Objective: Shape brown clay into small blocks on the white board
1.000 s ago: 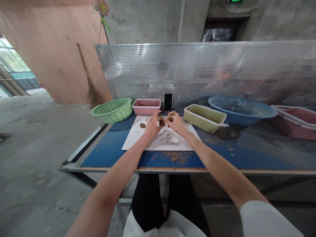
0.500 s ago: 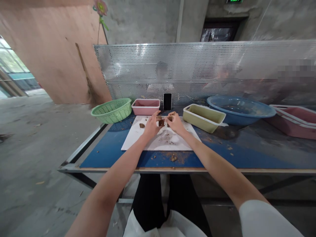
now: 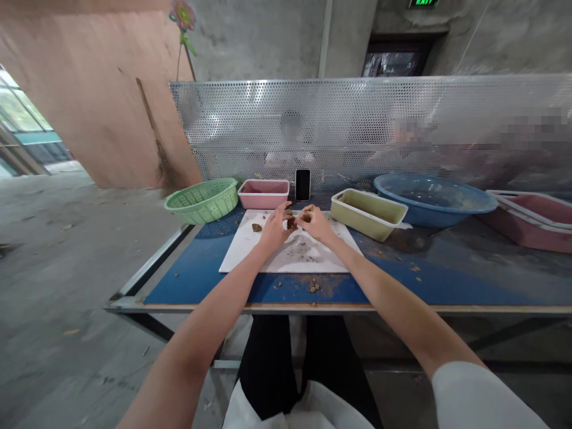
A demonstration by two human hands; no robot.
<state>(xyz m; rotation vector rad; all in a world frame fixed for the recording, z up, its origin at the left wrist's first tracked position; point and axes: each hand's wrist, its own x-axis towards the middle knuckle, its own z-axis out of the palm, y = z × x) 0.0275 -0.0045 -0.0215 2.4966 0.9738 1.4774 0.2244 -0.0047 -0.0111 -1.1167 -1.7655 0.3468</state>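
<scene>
Over the white board (image 3: 241,253) my two hands work close together. My left hand (image 3: 274,229) is closed around a dark brown lump (image 3: 291,223), which looks like clay or soil; much of it is hidden by the fingers. Just to its right, my right hand (image 3: 318,225) pinches a smaller brown piece (image 3: 306,218), its fingertips close to the lump. Whether the two pieces are joined I cannot tell. Another brown clod (image 3: 257,227) lies on the board left of my left hand, and crumbs are scattered below both hands.
Behind the board stand a green basket (image 3: 203,205), a pink tub (image 3: 264,202) and an upright phone (image 3: 302,185). An olive tub (image 3: 379,223), a blue basin (image 3: 442,215) and pink tubs (image 3: 536,235) are at right. A perforated metal screen (image 3: 339,101) closes the back.
My right fingers have shifted slightly and curled, moving a little left against the lump. The left hand stays nearly in place.
</scene>
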